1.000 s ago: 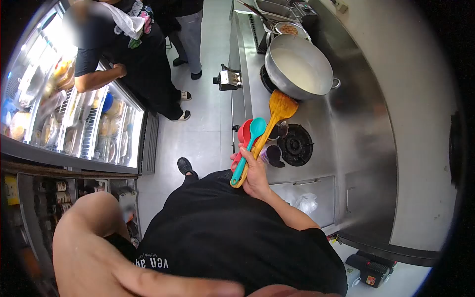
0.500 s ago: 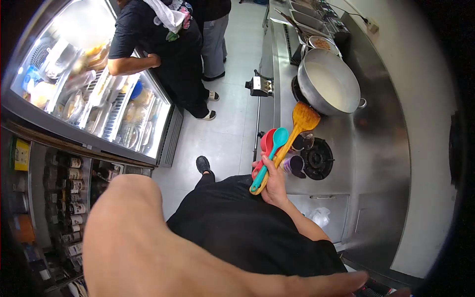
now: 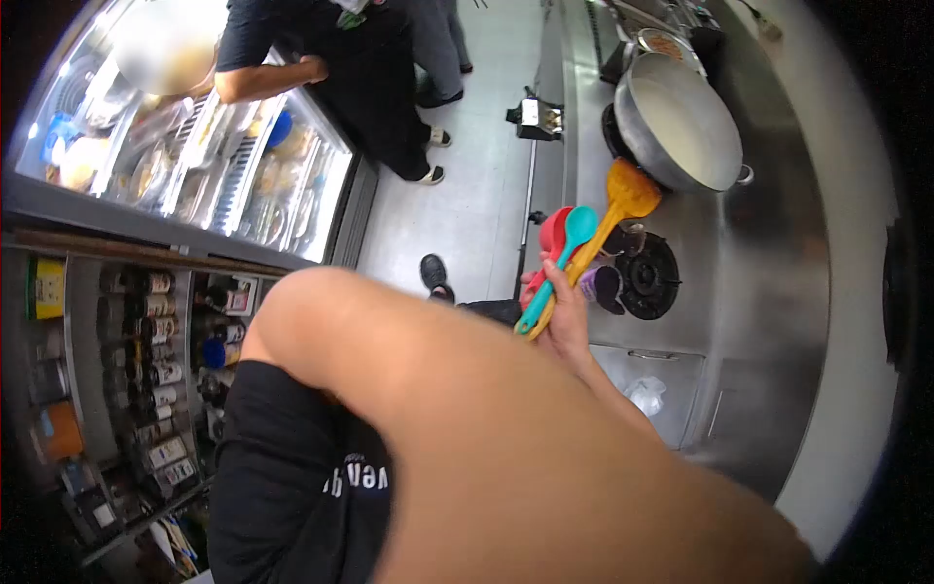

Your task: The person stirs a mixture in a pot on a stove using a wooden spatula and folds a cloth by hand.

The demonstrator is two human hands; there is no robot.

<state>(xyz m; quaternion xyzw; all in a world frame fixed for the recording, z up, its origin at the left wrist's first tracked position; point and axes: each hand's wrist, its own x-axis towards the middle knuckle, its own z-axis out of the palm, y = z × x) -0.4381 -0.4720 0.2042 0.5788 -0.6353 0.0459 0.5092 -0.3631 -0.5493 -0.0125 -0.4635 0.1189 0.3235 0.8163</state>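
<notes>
My right hand is closed around several utensils held together. Among them are an orange-yellow spatula with a broad flat head, a turquoise spoon and a red scoop-like utensil. Their heads point away from me, toward the stove side. Just right of this hand stands a container with a purple label, and beside it a small clear vessel. My left forearm crosses close in front of the camera, bent at the elbow. The left hand itself lies outside the picture.
A large metal pot of whitish liquid sits on the steel counter, beyond a black burner. A person in black stands by a lit display fridge; another is behind. Shelves of bottles line the left.
My left forearm has swung up across the view, and its fingers have left the lower right. The view has shifted, while my right hand keeps the same utensils.
</notes>
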